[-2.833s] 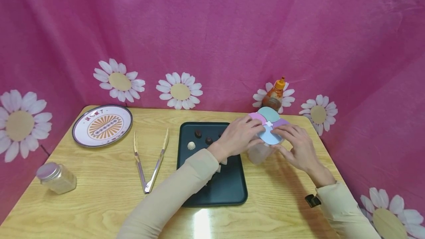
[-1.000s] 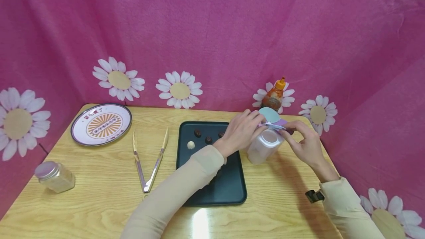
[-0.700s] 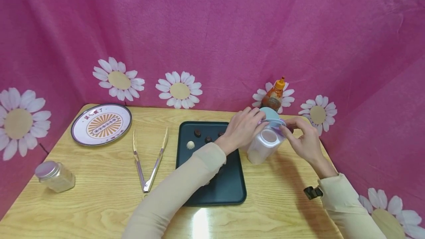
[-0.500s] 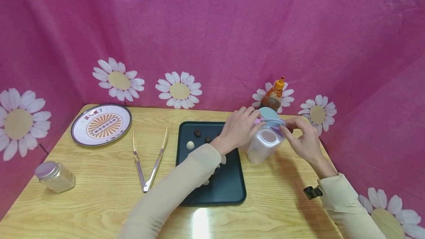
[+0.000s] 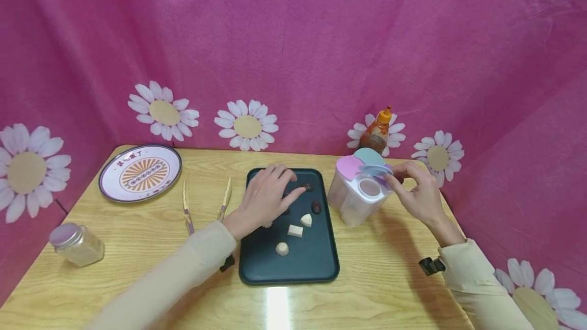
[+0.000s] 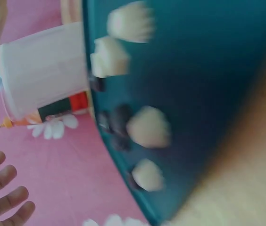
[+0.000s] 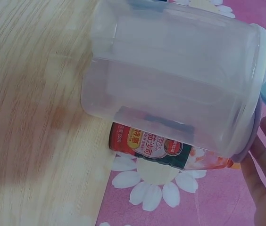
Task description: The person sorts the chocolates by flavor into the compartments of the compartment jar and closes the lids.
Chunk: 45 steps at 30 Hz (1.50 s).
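Note:
My left hand point(image 5: 268, 197) hovers over the dark baking tray point(image 5: 312, 258), fingers loosely spread and holding nothing. Chocolates lie on the tray: a white rectangular one point(image 5: 295, 230), a white rounded-triangle one point(image 5: 306, 220), a white domed one point(image 5: 282, 249) and dark ones such as an oval point(image 5: 316, 207); my hand covers others. To the tray's right stands a clear plastic storage container point(image 5: 355, 210) with pink, green, purple and blue flaps. My right hand point(image 5: 419, 190) pinches the raised blue flap point(image 5: 375, 170) between thumb and forefinger, above a round opening.
A sauce bottle point(image 5: 376, 134) with an orange cap stands behind the container. Metal tongs point(image 5: 188, 218) lie spread left of the tray, partly behind my left arm. A patterned plate point(image 5: 112, 180) is at the back left, and a lidded glass jar point(image 5: 80, 246) at the left edge.
The blue flap has swung up, uncovering the round opening. My left hand has left the container and moved left over the tray; my right hand stays at the flap.

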Motion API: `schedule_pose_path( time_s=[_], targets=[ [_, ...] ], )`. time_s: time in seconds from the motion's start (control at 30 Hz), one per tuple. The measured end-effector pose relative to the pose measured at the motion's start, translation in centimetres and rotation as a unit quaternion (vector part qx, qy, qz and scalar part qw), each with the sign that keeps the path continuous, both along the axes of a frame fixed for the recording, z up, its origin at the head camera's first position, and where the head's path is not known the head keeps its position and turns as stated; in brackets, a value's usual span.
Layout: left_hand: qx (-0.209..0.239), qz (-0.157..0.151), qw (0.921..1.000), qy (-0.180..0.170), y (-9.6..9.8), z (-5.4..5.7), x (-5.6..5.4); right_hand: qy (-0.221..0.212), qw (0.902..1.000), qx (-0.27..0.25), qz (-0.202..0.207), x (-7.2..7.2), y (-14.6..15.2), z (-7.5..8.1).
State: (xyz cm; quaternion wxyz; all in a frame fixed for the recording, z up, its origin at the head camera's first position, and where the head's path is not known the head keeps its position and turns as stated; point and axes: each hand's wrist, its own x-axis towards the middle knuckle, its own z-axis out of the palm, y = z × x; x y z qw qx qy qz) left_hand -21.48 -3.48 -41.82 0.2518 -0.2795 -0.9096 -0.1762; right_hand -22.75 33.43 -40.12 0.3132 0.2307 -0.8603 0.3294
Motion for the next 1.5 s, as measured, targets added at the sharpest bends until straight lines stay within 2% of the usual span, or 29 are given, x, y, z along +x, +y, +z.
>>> schedule_pose_path(
  time_s=[0.23,0.43,0.57,0.7,0.87,1.0,1.1,1.27,1.5],
  targets=[
    [-0.023,0.050,0.9977,-0.039,-5.5,-2.0,3.1,-0.002,1.0000,0.003,-0.003,0.1,0.0,0.5],
    [-0.031,0.093,0.9915,-0.086,-9.5,-2.9,5.4,0.005,1.0000,0.005,-0.006,0.2,-0.3,1.2],
    [-0.031,0.106,0.9908,-0.078,-11.7,-3.4,6.6,0.030,0.9995,0.011,-0.006,0.2,-0.4,1.3],
    [-0.025,0.118,0.9905,-0.066,-13.3,-3.7,7.5,0.083,0.9958,0.039,-0.004,0.2,-0.3,1.2],
    [-0.015,0.135,0.9879,-0.074,-14.6,-4.2,8.7,0.159,0.9829,0.093,0.002,0.0,-0.2,1.2],
    [-0.011,0.151,0.9839,-0.094,-15.2,-4.5,9.5,0.187,0.9744,0.124,-0.002,-0.1,-0.1,1.2],
    [-0.008,0.165,0.9789,-0.120,-15.5,-4.7,10.1,0.199,0.9702,0.138,-0.007,-0.1,-0.1,1.2],
    [-0.017,0.199,0.9668,-0.159,-15.4,-5.3,10.8,0.207,0.9687,0.138,-0.008,0.0,-0.1,1.1],
    [-0.047,0.237,0.9523,-0.187,-14.8,-6.3,11.2,0.210,0.9683,0.135,-0.007,0.0,-0.2,1.0]
  ],
)
